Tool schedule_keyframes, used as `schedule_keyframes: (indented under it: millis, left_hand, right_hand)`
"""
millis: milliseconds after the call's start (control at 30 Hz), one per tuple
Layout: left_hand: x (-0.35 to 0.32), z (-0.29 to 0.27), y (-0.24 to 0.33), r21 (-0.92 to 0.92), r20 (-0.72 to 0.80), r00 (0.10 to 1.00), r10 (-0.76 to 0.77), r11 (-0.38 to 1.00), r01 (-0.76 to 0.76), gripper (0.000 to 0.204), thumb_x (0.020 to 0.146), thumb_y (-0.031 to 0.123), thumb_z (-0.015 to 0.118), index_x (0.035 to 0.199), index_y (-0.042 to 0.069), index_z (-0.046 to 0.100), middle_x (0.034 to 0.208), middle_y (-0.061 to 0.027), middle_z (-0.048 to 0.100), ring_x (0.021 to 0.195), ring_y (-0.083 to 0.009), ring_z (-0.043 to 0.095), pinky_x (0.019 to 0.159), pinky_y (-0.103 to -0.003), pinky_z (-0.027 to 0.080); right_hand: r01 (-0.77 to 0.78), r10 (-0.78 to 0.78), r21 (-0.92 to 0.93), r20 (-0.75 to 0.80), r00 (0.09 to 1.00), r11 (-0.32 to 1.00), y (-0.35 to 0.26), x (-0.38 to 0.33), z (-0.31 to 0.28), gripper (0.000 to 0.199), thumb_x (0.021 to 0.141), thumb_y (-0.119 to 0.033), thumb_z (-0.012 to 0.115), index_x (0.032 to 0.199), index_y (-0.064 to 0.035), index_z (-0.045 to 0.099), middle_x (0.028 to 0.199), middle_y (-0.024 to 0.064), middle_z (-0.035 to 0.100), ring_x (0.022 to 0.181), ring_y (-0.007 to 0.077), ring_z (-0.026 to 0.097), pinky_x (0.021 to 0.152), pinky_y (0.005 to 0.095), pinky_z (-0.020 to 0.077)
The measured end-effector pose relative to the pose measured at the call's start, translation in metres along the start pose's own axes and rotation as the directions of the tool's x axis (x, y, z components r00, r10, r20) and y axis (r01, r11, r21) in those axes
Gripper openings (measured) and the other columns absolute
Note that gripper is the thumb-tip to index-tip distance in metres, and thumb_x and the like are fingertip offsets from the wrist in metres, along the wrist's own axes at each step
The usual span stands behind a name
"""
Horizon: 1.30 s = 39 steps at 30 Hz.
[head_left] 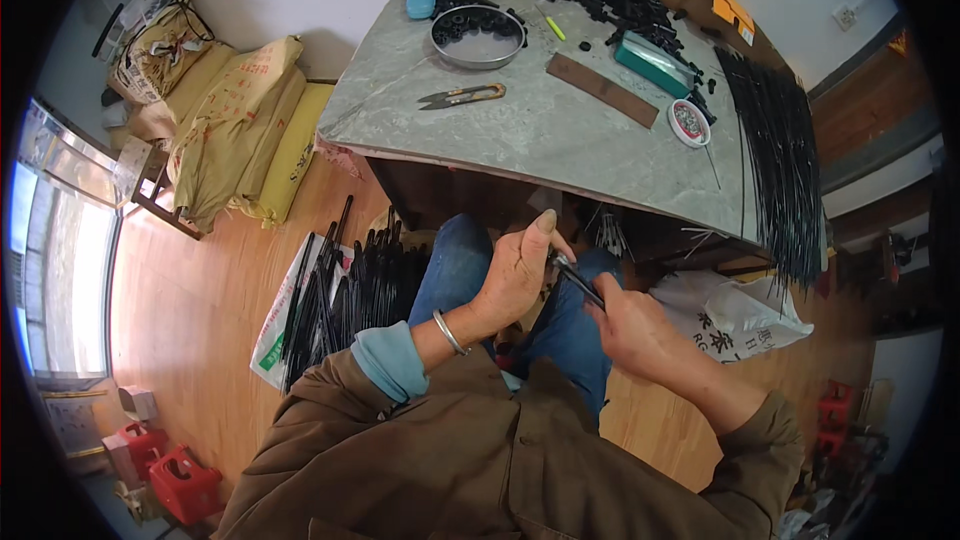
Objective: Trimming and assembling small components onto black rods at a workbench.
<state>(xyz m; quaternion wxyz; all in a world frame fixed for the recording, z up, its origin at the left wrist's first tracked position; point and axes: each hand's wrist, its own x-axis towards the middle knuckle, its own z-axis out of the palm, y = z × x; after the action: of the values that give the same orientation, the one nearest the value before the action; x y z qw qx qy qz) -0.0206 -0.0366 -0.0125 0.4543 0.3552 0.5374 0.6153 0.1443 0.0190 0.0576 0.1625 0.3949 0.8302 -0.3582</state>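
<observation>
A thin black rod (578, 280) sits over the person's lap, just below the table (560, 140) edge. The left hand (518, 273) curls its fingers tight around the rod's top end, thumb sticking up. The right hand (635, 328) pinches the lower end, wrist bent in

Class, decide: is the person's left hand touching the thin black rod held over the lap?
Touching. The head view shows the left hand closed around the upper end of the thin black rod, with no gap.

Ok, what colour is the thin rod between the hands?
Black; the thin rod shows best in the head view.
</observation>
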Motion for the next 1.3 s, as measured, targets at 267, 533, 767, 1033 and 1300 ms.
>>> schedule_keyframes:
  millis: [267,533,767,1033,1300]
  left_hand:
    - [0.011,-0.003,-0.007,-0.062,-0.005,1.0,-0.01,0.998,0.009,0.068,0.099,0.054,0.029,0.07,0.001,0.06,0.058,0.0003,0.044,0.052,-0.0068,0.038,0.049,-0.024,0.031]
    - [0.007,0.003,0.0,-0.081,0.022,0.999,-0.041,0.996,0.042,0.063,0.098,0.055,0.032,0.071,0.003,0.053,0.057,0.0005,0.043,0.051,-0.0067,0.036,0.048,-0.023,0.029]
    - [0.01,0.014,-0.008,-0.021,0.005,0.999,0.031,0.999,-0.031,0.062,0.1,0.05,0.03,0.077,0.001,0.06,0.059,0.0015,0.044,0.051,-0.0067,0.037,0.049,-0.023,0.03]
    - [0.042,-0.04,0.104,0.313,-0.369,0.676,0.638,0.77,-0.556,0.044,0.103,0.037,0.031,0.122,0.003,0.051,0.068,0.0035,0.042,0.053,-0.0044,0.038,0.046,-0.02,0.034]
    - [0.021,-0.171,0.158,0.368,-0.622,0.534,0.573,0.816,-0.446,0.04,0.103,0.034,0.035,0.114,0.001,0.054,0.065,0.0044,0.036,0.049,-0.0024,0.029,0.041,-0.018,0.026]
  right_hand:
    - [0.221,-0.22,0.126,-0.024,0.975,0.967,0.014,0.006,-0.005,0.022,0.094,-0.021,0.052,0.105,-0.0016,0.048,0.074,0.0172,0.061,0.064,0.0321,0.062,0.054,0.0423,0.0485]
    - [-0.108,-0.005,0.364,0.296,0.955,0.925,-0.007,-0.002,-0.039,0.016,0.096,-0.015,0.05,0.105,-0.002,0.051,0.067,0.0013,0.052,0.054,0.0079,0.05,0.048,0.0248,0.0426]
    - [0.079,-0.095,0.222,0.062,0.993,0.972,0.024,0.009,-0.013,0.021,0.091,-0.017,0.055,0.106,-0.002,0.05,0.071,0.0099,0.058,0.058,0.0219,0.057,0.055,0.0356,0.045]
    - [0.17,-0.258,-0.224,-0.468,0.845,0.96,0.035,0.086,-0.057,0.04,0.087,-0.037,0.061,0.099,-0.0018,0.049,0.082,0.0242,0.063,0.081,0.0442,0.06,0.067,0.051,0.0456]
    - [-0.008,-0.309,-0.395,-0.731,0.609,0.919,0.096,0.132,-0.075,0.05,0.079,-0.05,0.066,0.092,-0.0039,0.053,0.083,0.0177,0.061,0.078,0.0383,0.062,0.066,0.0478,0.0483]
